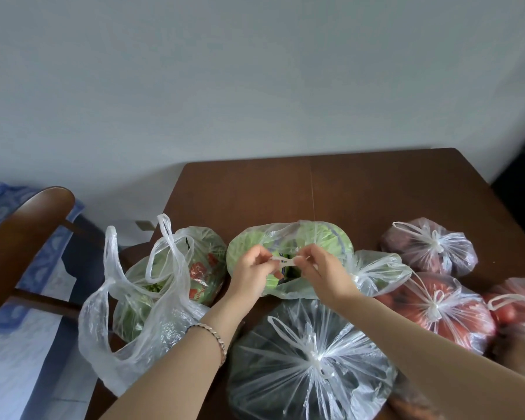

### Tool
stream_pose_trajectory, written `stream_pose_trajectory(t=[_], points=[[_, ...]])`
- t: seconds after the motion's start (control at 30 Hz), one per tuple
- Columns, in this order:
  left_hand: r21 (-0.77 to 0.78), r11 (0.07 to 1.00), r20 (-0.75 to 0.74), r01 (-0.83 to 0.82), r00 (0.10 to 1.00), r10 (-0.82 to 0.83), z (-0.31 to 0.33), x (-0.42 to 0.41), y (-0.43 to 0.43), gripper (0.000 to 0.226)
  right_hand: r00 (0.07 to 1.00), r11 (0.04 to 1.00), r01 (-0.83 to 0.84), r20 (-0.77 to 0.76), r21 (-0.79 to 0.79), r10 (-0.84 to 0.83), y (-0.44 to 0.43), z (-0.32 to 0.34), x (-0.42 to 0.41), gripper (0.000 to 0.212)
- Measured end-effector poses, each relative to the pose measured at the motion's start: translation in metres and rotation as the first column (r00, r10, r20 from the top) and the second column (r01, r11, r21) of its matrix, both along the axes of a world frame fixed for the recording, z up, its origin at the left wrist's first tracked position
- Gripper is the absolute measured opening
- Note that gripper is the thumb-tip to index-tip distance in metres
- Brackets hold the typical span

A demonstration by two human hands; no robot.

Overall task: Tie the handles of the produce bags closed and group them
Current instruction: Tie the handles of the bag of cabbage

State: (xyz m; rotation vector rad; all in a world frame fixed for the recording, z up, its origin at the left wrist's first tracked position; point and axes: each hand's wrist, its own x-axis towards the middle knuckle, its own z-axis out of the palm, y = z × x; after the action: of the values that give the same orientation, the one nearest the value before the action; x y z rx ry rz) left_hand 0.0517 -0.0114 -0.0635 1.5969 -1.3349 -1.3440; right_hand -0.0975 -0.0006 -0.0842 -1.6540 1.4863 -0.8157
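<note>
Handles point(284, 262) of the cabbage bag point(288, 247) at mid-table point(346, 189) were stretched taut between the left hand point(252, 272) and right hand point(319, 268), each pinching one end. An untied greens bag point(164, 283) sat left; a knotted clear bag point(309, 359) lay nearer, tied tomato bags point(437, 304) right.

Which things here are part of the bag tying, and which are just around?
Job: cabbage bag, its handles pinched by left hand and right hand; untied greens bag; knotted bags: front, tomato, far right.
Around: table, chair.
</note>
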Motion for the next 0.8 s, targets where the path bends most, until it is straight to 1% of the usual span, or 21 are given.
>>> stream_pose_trajectory(t=[0.07, 0.1, 0.17, 0.23, 0.3, 0.33, 0.43, 0.47, 0.53, 0.6, 0.67, 0.73, 0.8], points=[[-0.089, 0.993, 0.077, 0.082, 0.994, -0.076, -0.002, 0.0, 0.001, 0.02, 0.986, 0.987, 0.124, 0.095, 0.102, -0.134, -0.004, 0.001, 0.004, 0.019], [-0.145, 0.98, 0.131, 0.135, 0.985, -0.116, -0.003, 0.0, 0.002, 0.021, 0.971, 0.972, 0.191, 0.117, 0.136, -0.207, -0.007, 0.0, 0.006, 0.018], [-0.281, 0.925, 0.292, 0.258, 0.941, -0.174, -0.007, -0.001, 0.004, 0.019, 0.949, 0.943, 0.276, 0.101, 0.187, -0.298, -0.015, -0.001, 0.01, 0.015], [-0.407, 0.857, 0.398, 0.316, 0.906, -0.145, -0.013, 0.001, 0.004, 0.013, 0.965, 0.943, 0.251, 0.022, 0.221, -0.262, -0.021, 0.001, 0.013, 0.012], [-0.46, 0.84, 0.416, 0.287, 0.906, -0.081, -0.016, 0.003, 0.002, 0.006, 0.982, 0.961, 0.19, -0.042, 0.203, -0.185, -0.024, 0.003, 0.015, 0.009], [-0.47, 0.84, 0.413, 0.272, 0.909, -0.063, -0.017, 0.004, 0.0, 0.004, 0.984, 0.968, 0.176, -0.046, 0.182, -0.17, -0.024, 0.005, 0.014, 0.009], [-0.474, 0.844, 0.4, 0.25, 0.915, -0.047, -0.018, 0.003, -0.001, 0.004, 0.986, 0.974, 0.168, -0.035, 0.155, -0.165, -0.022, 0.01, 0.01, 0.01], [-0.473, 0.85, 0.385, 0.231, 0.922, -0.036, -0.018, 0.001, -0.002, 0.004, 0.989, 0.976, 0.146, -0.035, 0.162, -0.142, -0.021, 0.011, 0.008, 0.008], [-0.45, 0.879, 0.327, 0.157, 0.945, -0.001, -0.018, -0.001, -0.002, 0.007, 0.998, 0.975, 0.059, -0.008, 0.215, -0.059, -0.016, 0.011, 0.005, 0.013], [-0.367, 0.929, 0.239, 0.045, 0.97, 0.047, -0.016, -0.004, -0.004, 0.012, 0.999, 0.969, -0.035, 0.024, 0.243, 0.03, -0.009, 0.011, 0.001, 0.019], [-0.289, 0.957, 0.176, -0.03, 0.981, 0.084, -0.014, -0.007, -0.007, 0.018, 0.997, 0.977, -0.082, 0.028, 0.197, 0.077, -0.005, 0.01, -0.003, 0.026], [-0.215, 0.974, 0.145, -0.064, 0.985, 0.096, -0.012, -0.01, -0.009, 0.019, 0.998, 0.988, -0.048, 0.056, 0.147, 0.04, -0.004, 0.008, -0.008, 0.027], [-0.124, 0.988, 0.129, -0.092, 0.986, 0.108, -0.01, -0.013, -0.012, 0.015, 0.997, 0.994, -0.009, 0.079, 0.113, 0.0, -0.004, 0.005, -0.011, 0.027]])
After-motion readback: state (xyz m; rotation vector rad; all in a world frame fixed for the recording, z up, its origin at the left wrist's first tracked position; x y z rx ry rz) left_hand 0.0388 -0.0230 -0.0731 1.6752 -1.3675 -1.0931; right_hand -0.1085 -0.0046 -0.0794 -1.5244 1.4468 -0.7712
